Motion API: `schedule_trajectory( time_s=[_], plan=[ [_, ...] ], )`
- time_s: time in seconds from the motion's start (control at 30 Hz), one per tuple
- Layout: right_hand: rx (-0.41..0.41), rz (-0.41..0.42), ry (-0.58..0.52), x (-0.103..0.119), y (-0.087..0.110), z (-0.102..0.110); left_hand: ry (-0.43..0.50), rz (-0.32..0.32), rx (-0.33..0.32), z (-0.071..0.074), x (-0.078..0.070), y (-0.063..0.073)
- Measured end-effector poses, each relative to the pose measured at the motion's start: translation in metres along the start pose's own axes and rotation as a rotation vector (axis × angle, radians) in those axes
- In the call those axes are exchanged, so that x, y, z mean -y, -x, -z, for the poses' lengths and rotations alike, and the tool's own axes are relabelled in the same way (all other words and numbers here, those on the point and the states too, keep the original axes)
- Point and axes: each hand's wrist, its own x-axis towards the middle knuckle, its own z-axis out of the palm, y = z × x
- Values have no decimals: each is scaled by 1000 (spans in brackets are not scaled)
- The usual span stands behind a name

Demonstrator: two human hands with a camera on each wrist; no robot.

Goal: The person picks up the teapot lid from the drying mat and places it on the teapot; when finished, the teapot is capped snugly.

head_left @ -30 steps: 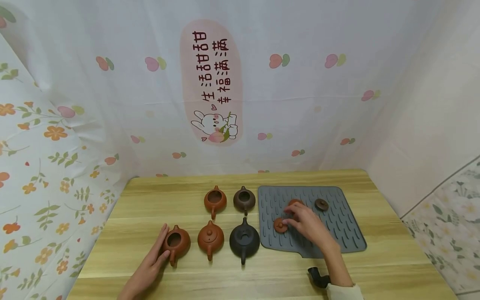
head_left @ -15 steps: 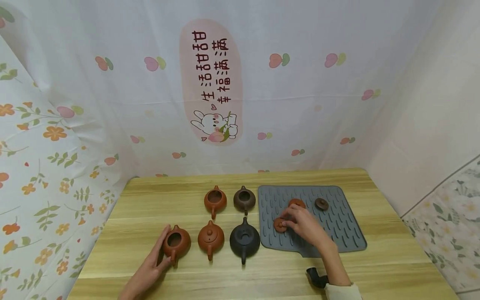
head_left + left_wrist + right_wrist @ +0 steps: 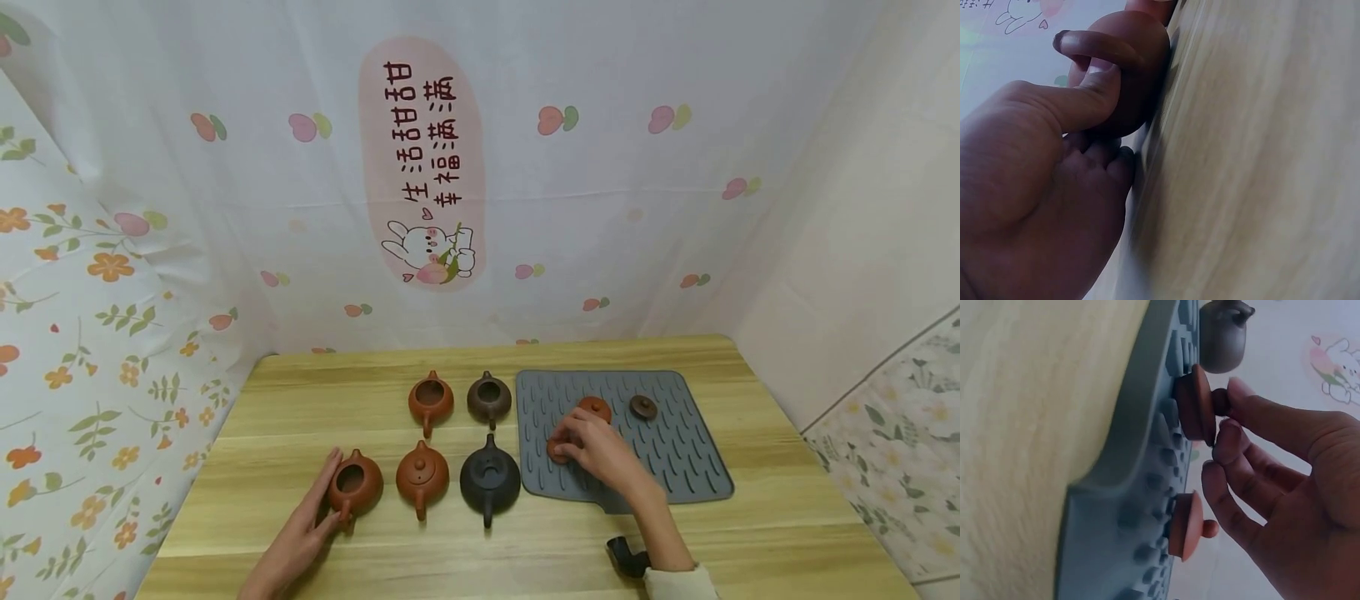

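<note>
At the left of the table in the head view, my left hand [image 3: 294,537] holds a lidless reddish-brown teapot [image 3: 364,493]. Its fingers lie along the pot's left side, and in the left wrist view the thumb [image 3: 1094,94] presses beside the pot's handle [image 3: 1100,47]. Over on the grey ridged mat [image 3: 693,467], my right hand [image 3: 603,454] pinches the knob of a reddish-brown teapot lid [image 3: 1195,406] between thumb and index finger. That lid is low over the mat. A second reddish lid [image 3: 596,407] and a dark brown lid [image 3: 643,407] lie behind the hand.
Between the hands stand a lidded reddish teapot [image 3: 422,477] and a black teapot [image 3: 489,483]. Behind them are a lidless orange-brown teapot [image 3: 429,412] and a lidless dark brown one [image 3: 489,410]. A black curved object [image 3: 626,558] shows beside my right wrist.
My right hand has moved slightly left and down, its fingers closing around the lid's knob. The left hand has stayed at its teapot, almost still.
</note>
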Motion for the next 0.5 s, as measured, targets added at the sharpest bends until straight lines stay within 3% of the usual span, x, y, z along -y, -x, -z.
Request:
schedule_trajectory(
  time_s=[0.23,0.5],
  plan=[
    [31,37,-9,0,-1,2,2,22,4,1,-1,-1],
    [67,-32,73,4,-1,1,16,49,12,1,2,-1]
  ],
)
